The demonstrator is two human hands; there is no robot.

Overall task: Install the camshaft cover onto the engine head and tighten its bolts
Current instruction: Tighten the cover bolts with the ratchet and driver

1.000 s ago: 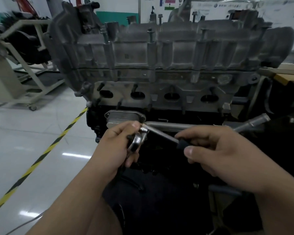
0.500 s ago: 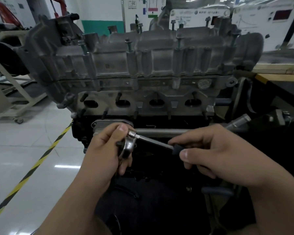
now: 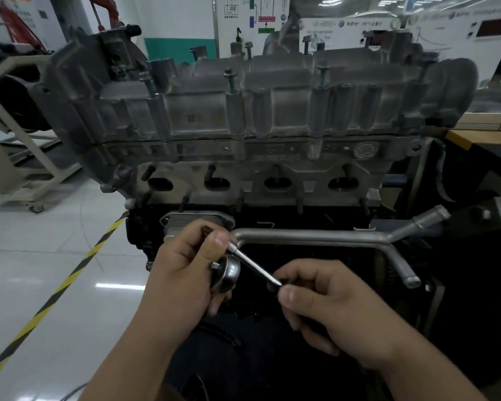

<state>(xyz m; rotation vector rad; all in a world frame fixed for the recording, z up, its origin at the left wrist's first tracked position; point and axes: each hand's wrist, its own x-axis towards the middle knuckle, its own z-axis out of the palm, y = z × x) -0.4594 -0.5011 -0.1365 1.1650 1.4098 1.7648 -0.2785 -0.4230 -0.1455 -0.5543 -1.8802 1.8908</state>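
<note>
**Ratchet in hand, bolts not yet driven**

My left grip (image 3: 185, 273) is curled round the round head of the ratchet (image 3: 229, 272), and my right grip (image 3: 327, 308) clasps its dark handle. Both are grasping the one tool, held low in front of the engine and well apart from any fastener. Above, the camshaft cover (image 3: 272, 91) sits on the engine head (image 3: 243, 151), and the seam looks closed along its length as far as I can see. Several bolts (image 3: 228, 79) stand proud of their bosses with shanks showing. I judge the seating done and the tightening all left, since each bolt needs running down. Whether a socket is fitted I cannot tell
</note>
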